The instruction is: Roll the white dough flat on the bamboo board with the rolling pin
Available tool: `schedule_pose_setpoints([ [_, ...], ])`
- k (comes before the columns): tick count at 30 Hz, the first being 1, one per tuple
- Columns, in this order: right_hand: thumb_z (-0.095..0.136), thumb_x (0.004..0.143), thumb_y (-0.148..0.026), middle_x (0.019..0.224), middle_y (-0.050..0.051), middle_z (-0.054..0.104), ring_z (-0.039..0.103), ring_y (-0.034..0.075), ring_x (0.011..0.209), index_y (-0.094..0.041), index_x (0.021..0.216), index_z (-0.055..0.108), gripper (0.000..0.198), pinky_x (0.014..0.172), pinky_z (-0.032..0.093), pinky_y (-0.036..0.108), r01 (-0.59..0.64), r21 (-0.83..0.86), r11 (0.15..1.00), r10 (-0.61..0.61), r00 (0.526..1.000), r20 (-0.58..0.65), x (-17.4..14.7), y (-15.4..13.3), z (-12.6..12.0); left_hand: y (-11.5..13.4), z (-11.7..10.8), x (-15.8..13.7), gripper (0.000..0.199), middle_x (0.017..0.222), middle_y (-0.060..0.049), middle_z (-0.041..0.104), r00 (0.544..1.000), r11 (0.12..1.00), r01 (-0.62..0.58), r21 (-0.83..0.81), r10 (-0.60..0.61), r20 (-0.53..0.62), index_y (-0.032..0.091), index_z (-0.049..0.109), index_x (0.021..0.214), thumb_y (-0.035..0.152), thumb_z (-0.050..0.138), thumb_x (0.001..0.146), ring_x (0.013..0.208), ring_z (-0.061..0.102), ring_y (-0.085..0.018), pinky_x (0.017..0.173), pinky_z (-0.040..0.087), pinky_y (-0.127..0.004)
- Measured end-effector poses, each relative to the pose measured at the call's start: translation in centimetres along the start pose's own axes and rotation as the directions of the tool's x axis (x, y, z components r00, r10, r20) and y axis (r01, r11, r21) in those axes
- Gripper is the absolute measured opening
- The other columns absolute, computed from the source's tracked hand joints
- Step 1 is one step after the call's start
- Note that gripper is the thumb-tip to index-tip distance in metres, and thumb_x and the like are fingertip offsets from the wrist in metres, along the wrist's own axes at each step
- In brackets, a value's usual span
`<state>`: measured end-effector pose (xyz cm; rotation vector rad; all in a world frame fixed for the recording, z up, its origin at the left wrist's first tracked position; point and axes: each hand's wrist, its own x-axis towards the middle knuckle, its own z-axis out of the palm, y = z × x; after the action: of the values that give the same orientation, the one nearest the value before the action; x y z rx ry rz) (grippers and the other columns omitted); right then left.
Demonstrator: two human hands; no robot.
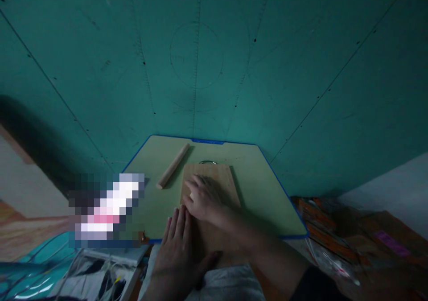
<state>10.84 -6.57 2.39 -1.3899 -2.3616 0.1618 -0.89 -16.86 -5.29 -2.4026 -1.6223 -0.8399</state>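
Observation:
A wooden cutting board with a metal ring handle at its far end lies on a pale, blue-rimmed board. My right hand is over the upper left part of the wood, fingers bent downward. A small pale spot shows between its thumb and fingers; what it is I cannot make out. Along the cutting board's left edge rests my left hand, its fingers stretched out and its thumb reaching over the near part of the wood. To the left of both hands is a wooden rolling pin, lying at a slant and untouched.
The pale board backs onto a green wall with drawn lines. A blurred-out, pixelated object is at its left edge. Bags and wires are at lower left. Brown boxes with plastic wrapping stand on the right.

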Motion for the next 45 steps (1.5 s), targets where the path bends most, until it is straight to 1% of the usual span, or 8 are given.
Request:
schedule_pose_setpoints([
  [8, 0.048, 0.096, -0.025, 0.124, 0.008, 0.069, 0.059, 0.022, 0.120, -0.020, 0.103, 0.072, 0.026, 0.108, 0.040, 0.040, -0.074, 0.067, 0.995, 0.079, 0.995, -0.060, 3.2, 6.2, -0.6, 0.0, -0.4, 0.9, 0.116, 0.150, -0.029, 0.041, 1.000, 0.999, 0.005, 0.039, -0.005, 0.002, 0.006, 0.011, 0.156, 0.078, 0.054, 0.075, 0.139, 0.039, -0.045, 0.106, 0.042, -0.059],
  [15, 0.040, 0.098, -0.032, 0.122, 0.010, 0.069, 0.065, 0.022, 0.113, -0.022, 0.117, 0.062, 0.031, 0.095, 0.052, 0.038, -0.071, 0.425, 0.903, 0.140, 0.981, -0.134, -5.5, 8.4, -2.6, 0.4, -0.1, 0.8, 0.112, 0.153, -0.028, 0.038, 0.999, 0.998, 0.054, -0.027, -0.054, 0.007, 0.007, 0.019, 0.155, 0.076, 0.056, 0.075, 0.141, 0.037, -0.044, 0.110, 0.038, -0.060],
  [20, 0.055, 0.090, -0.031, 0.112, 0.011, 0.065, 0.063, 0.024, 0.106, -0.021, 0.109, 0.057, 0.022, 0.088, 0.053, 0.037, 0.017, 0.280, 0.960, 0.034, 0.984, -0.176, -9.1, 5.0, -4.0, 0.0, 0.2, 0.7, 0.113, 0.154, -0.029, 0.036, 0.999, 0.998, 0.037, -0.052, -0.037, -0.007, 0.005, 0.017, 0.155, 0.075, 0.057, 0.075, 0.142, 0.034, -0.045, 0.109, 0.038, -0.062],
  [26, 0.061, 0.085, -0.021, 0.103, 0.007, 0.065, 0.060, 0.021, 0.098, -0.020, 0.093, 0.065, 0.009, 0.088, 0.047, 0.033, 0.119, 0.033, 0.992, -0.118, 0.993, -0.016, -2.4, 1.3, -2.1, -0.3, 0.3, 0.7, 0.114, 0.151, -0.030, 0.040, 1.000, 1.000, -0.001, -0.002, 0.001, 0.020, 0.005, 0.016, 0.155, 0.075, 0.057, 0.075, 0.141, 0.036, -0.045, 0.109, 0.038, -0.061],
  [31, 0.057, 0.088, -0.019, 0.096, 0.007, 0.070, 0.063, 0.020, 0.091, -0.019, 0.087, 0.066, 0.010, 0.082, 0.046, 0.030, -0.099, 0.006, 0.995, 0.099, 0.994, -0.035, 3.8, 3.3, -2.3, -0.2, -0.6, 0.9, 0.111, 0.150, -0.031, 0.041, 0.999, 1.000, 0.003, 0.019, -0.003, 0.037, 0.004, 0.022, 0.153, 0.076, 0.055, 0.076, 0.140, 0.038, -0.045, 0.106, 0.042, -0.061],
  [35, 0.049, 0.091, -0.021, 0.098, 0.007, 0.072, 0.064, 0.019, 0.091, -0.020, 0.088, 0.066, 0.017, 0.082, 0.046, 0.031, -0.149, 0.184, 0.972, 0.172, 0.978, -0.118, 3.6, 5.6, -3.3, -1.0, -2.4, 2.0, 0.057, 0.144, -0.019, 0.053, 0.995, 0.980, 0.065, -0.190, -0.049, 0.088, 0.016, 0.051, 0.137, 0.051, 0.048, 0.092, 0.139, 0.043, -0.037, 0.108, 0.041, -0.059],
  [38, 0.050, 0.086, -0.028, 0.081, 0.003, 0.071, 0.064, 0.019, 0.082, -0.021, 0.076, 0.063, 0.018, 0.077, 0.047, 0.030, -0.132, 0.587, 0.798, 0.292, 0.938, -0.185, 1.8, 7.0, -4.1, -1.4, -4.1, 3.8, 0.033, 0.120, -0.013, 0.070, 0.976, 0.846, 0.218, -0.486, -0.184, 0.118, 0.020, 0.065, 0.108, 0.036, 0.038, 0.096, 0.120, 0.062, -0.029, 0.097, 0.052, -0.048],
  [45, 0.061, 0.060, -0.030, 0.054, -0.004, 0.054, 0.053, 0.013, 0.054, -0.022, 0.057, 0.050, 0.014, 0.056, 0.044, 0.025, -0.047, 0.997, -0.064, 0.482, 0.873, 0.072, -3.6, 7.7, -7.6, 2.6, -6.4, 9.3, 0.035, 0.063, -0.003, 0.061, 0.928, 0.470, 0.336, -0.816, -0.313, 0.202, 0.022, 0.054, 0.064, 0.042, 0.039, 0.088, 0.065, 0.060, -0.018, 0.066, 0.049, -0.031],
])
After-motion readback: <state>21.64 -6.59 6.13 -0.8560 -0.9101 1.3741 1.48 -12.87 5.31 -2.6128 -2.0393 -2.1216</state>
